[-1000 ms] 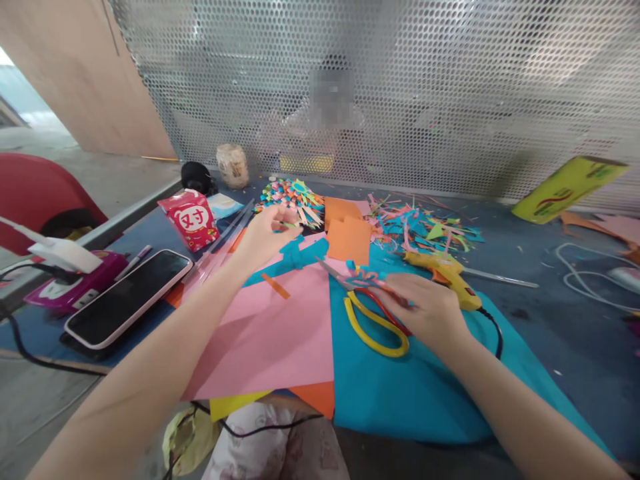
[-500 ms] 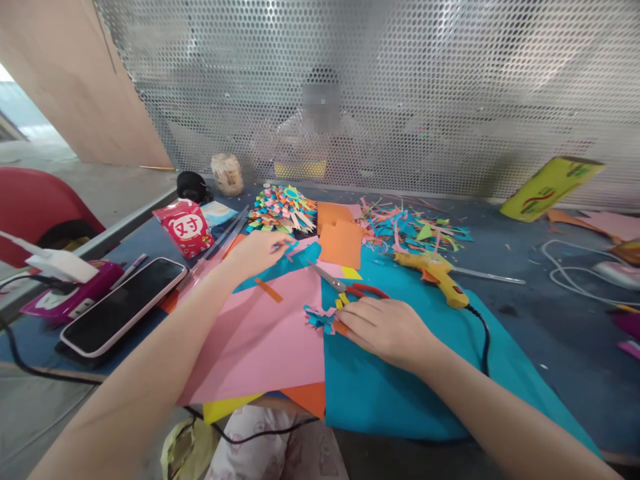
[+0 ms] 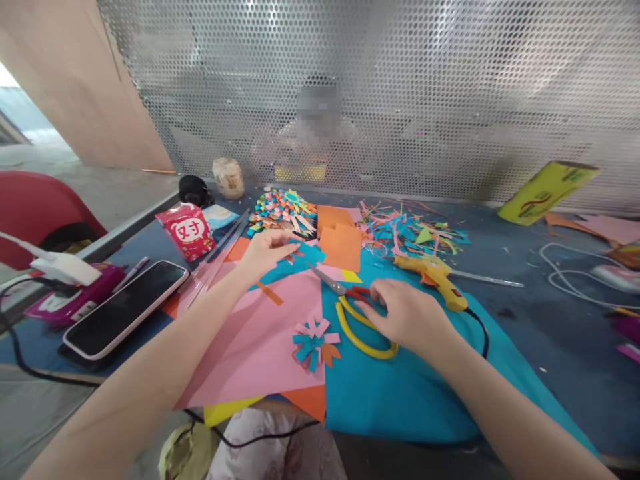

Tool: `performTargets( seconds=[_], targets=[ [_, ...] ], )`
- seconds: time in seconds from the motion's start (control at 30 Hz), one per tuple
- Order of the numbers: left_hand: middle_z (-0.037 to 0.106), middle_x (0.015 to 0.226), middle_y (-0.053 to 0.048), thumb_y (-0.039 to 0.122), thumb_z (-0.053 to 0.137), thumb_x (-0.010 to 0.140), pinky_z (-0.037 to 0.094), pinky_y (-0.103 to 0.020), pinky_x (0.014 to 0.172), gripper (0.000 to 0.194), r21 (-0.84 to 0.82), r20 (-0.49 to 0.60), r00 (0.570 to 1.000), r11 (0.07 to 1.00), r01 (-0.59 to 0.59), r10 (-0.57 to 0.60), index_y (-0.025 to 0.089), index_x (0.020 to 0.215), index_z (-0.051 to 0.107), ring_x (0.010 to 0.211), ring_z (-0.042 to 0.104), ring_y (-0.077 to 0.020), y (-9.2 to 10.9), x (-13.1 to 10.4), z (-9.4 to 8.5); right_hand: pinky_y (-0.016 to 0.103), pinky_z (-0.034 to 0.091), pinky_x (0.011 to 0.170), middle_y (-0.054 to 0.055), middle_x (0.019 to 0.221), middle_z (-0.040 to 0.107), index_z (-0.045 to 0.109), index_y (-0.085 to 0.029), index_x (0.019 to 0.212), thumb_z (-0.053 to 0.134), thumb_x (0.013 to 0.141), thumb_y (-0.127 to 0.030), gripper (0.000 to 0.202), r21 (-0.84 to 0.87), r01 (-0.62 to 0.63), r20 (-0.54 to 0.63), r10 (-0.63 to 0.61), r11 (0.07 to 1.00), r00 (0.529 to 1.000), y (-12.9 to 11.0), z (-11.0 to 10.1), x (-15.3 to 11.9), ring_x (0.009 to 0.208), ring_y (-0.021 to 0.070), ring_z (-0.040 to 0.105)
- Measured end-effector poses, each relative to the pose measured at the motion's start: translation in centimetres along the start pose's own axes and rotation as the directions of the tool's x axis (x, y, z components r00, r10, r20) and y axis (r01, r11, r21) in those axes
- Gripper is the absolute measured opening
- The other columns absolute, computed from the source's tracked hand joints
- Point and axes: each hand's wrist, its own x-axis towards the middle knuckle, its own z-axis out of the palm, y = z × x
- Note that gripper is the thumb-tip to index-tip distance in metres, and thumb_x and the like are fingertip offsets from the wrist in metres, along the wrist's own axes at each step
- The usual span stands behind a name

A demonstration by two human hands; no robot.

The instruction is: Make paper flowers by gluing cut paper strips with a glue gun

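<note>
Two bare hands reach over a worktable in the head view. The left hand [image 3: 267,255] is partly curled, thumb and forefinger close together above blue paper pieces [image 3: 307,256]; I cannot tell whether anything is pinched between them. The right hand [image 3: 413,313] has its thumb and fingers around the red handle of the scissors [image 3: 339,289], though how firmly they close I cannot tell. The scissors' blades point away and to the left, near the seam where a pink sheet [image 3: 250,343] meets a large blue sheet [image 3: 400,393], and their yellow handle loops toward the wearer.

A paper flower [image 3: 312,345] of pink, blue and orange strips lies on the pink sheet, its right side reaching over the blue one. An orange strip [image 3: 270,293] lies farther left, below the left hand. Beyond the blades are orange squares [image 3: 342,246], with a heap of curled paper [image 3: 281,212] to their left and loose scraps [image 3: 410,228] to their right. A yellow glue gun [image 3: 444,280] sits beyond the right hand, its cord trailing toward the wearer.

On the left are a red packet [image 3: 189,231], a phone [image 3: 125,310] and a purple power strip [image 3: 93,297]. A yellow tube [image 3: 547,193] leans at the far right, near a perforated metal panel [image 3: 425,87], through which a person [image 3: 317,137] shows dimly
</note>
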Motion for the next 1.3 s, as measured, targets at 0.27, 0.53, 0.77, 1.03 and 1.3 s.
performTargets(
  seconds=[0.27,0.53,0.77,1.03,1.3],
  targets=[
    [0.069,0.063,-0.001,0.012,0.072,0.067,0.053,-0.024,0.057,0.018,-0.172,-0.058,0.994,0.982,0.081,-0.092,0.014,0.078,0.057,0.066,0.071,-0.0178,0.4,-0.3,1.0,0.03,0.037,0.063,0.015,0.094,0.064,0.055,-0.011,0.098,0.053,0.082,-0.03,0.025,0.0,-0.129,0.383,0.119,0.992,0.916,-2.2,-2.2,-0.1,0.086,0.0272,0.062],
    [0.069,0.075,-0.002,0.017,0.077,0.063,0.05,-0.018,0.053,0.022,-0.306,-0.156,0.982,0.951,0.05,-0.103,0.014,0.082,0.068,0.065,0.066,-0.0112,0.0,-0.3,1.1,0.027,0.033,0.058,0.015,0.09,0.064,0.056,-0.011,0.092,0.052,0.058,0.0,0.036,0.032,-0.18,0.386,0.154,0.983,0.91,-2.3,-2.2,0.6,0.077,0.0247,0.061],
    [0.052,0.049,0.007,0.023,0.079,0.06,0.029,-0.014,0.036,0.02,-0.402,-0.246,0.958,0.915,0.034,-0.144,0.016,0.071,0.064,0.041,0.044,-0.0027,0.1,-0.1,0.8,0.028,0.026,0.05,0.002,0.061,0.052,0.039,-0.023,0.067,0.06,0.063,-0.019,0.022,0.235,-0.309,0.221,0.259,0.922,0.94,-0.9,-2.1,1.2,0.057,0.02,0.053],
    [0.069,0.074,-0.004,0.018,0.075,0.063,0.044,-0.019,0.05,0.019,-0.473,-0.106,0.975,0.872,0.124,-0.197,0.016,0.071,0.058,0.069,0.065,-0.0142,0.5,-0.8,2.5,0.027,0.038,0.048,-0.005,0.059,0.048,0.035,-0.025,0.078,0.05,0.078,-0.05,0.03,0.717,-0.194,0.045,0.233,0.669,0.971,-1.5,-0.7,4.0,0.049,0.0135,0.048],
    [0.06,0.063,0.004,0.026,0.082,0.056,0.043,-0.018,0.051,0.027,-0.476,-0.071,0.991,0.877,0.064,-0.111,0.016,0.067,0.059,0.058,0.056,-0.0076,0.7,-2.2,3.8,0.025,0.036,0.05,-0.005,0.064,0.043,0.04,-0.023,0.075,0.063,0.07,-0.058,0.042,0.822,-0.098,-0.016,0.195,0.561,0.981,-1.6,-0.4,3.2,0.057,0.0116,0.042]
  ],
)
